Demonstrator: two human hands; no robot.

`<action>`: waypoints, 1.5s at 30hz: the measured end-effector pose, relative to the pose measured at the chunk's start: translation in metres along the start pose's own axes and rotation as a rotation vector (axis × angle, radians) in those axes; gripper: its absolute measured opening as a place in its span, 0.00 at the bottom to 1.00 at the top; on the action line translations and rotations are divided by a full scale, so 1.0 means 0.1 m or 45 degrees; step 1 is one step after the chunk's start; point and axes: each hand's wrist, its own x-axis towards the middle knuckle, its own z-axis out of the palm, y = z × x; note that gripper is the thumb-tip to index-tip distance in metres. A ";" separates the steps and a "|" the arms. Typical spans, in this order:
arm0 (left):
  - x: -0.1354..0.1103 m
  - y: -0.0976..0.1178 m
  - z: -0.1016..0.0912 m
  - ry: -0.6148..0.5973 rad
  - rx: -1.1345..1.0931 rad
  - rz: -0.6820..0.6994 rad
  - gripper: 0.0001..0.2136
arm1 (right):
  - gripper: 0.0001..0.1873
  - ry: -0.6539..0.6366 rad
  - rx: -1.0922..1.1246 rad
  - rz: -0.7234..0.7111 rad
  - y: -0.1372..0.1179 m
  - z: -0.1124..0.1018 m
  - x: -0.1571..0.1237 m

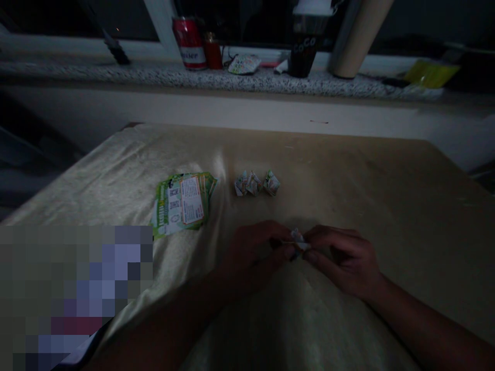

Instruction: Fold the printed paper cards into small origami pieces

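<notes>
Between my two hands is a small piece of folded printed paper [298,241], pinched from both sides above the table. The thumb and fingers of my left hand [261,245] close on its left side. My right hand [344,252] grips the right side between thumb and forefinger. Beyond my hands, three small folded paper shapes [253,184] stand in a row, two touching and one slightly apart. To the left lies a stack of green and white printed leaflets [181,203]. Dim light hides the finer folds of the held paper.
A cloth-covered table [367,185] spreads under everything. On the stone windowsill [135,74] stand a red can [189,44], an orange-red lighter [212,51], a dark cup [305,46], a cardboard tube [358,38] and a yellow packet [431,73]. A pixelated patch covers the lower left.
</notes>
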 end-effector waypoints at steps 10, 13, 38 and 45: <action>0.00 0.05 0.04 -0.005 0.081 0.024 0.03 | 0.02 -0.073 0.024 0.052 0.00 -0.05 0.01; 0.00 0.07 0.07 0.003 0.094 -0.012 0.04 | 0.03 -0.085 -0.011 0.045 -0.02 -0.05 0.03; -0.03 0.19 0.24 0.493 -0.130 -0.128 0.05 | 0.05 0.254 0.306 0.401 -0.17 0.10 0.01; -0.05 0.15 0.24 0.463 -0.094 -0.228 0.05 | 0.08 0.273 0.468 0.530 -0.16 0.13 0.02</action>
